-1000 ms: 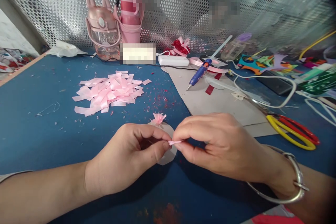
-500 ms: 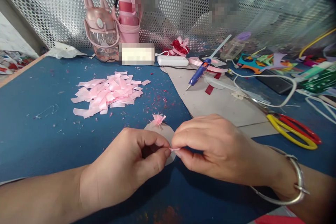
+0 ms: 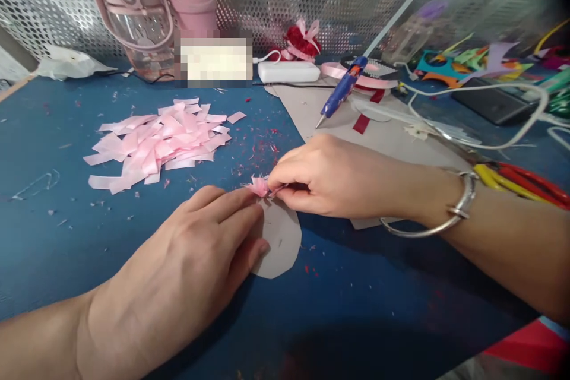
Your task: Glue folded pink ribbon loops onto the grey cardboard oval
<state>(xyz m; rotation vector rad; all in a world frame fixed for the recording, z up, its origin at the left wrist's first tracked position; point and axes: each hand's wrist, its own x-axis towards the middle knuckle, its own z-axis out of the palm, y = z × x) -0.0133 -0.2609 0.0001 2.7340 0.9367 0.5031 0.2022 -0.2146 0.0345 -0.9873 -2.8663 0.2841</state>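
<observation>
My left hand (image 3: 196, 255) lies flat with its fingers stretched out on a grey paper disc (image 3: 280, 243) on the blue table, pressing its left edge. My right hand (image 3: 329, 178), with a silver bangle on the wrist, pinches a small folded pink ribbon piece (image 3: 272, 190) against the little pink ribbon tuft (image 3: 257, 186) at the disc's far edge. The left fingertips end just beside that tuft. A heap of cut pink ribbon strips (image 3: 155, 142) lies to the far left of both hands.
A blue glue gun (image 3: 341, 92) rests on a grey card sheet (image 3: 329, 119) behind my right hand. Yellow-and-red scissors (image 3: 521, 181) lie at right. Pink bottles (image 3: 146, 6), a white power bank (image 3: 288, 71), a red ribbon flower (image 3: 303, 41), cables and coloured scraps line the mesh wall.
Both hands moved forward from folding the ribbon piece in the air. The left hand let go and flattened onto the disc; the right hand carried the piece to the tuft. The view tilted down.
</observation>
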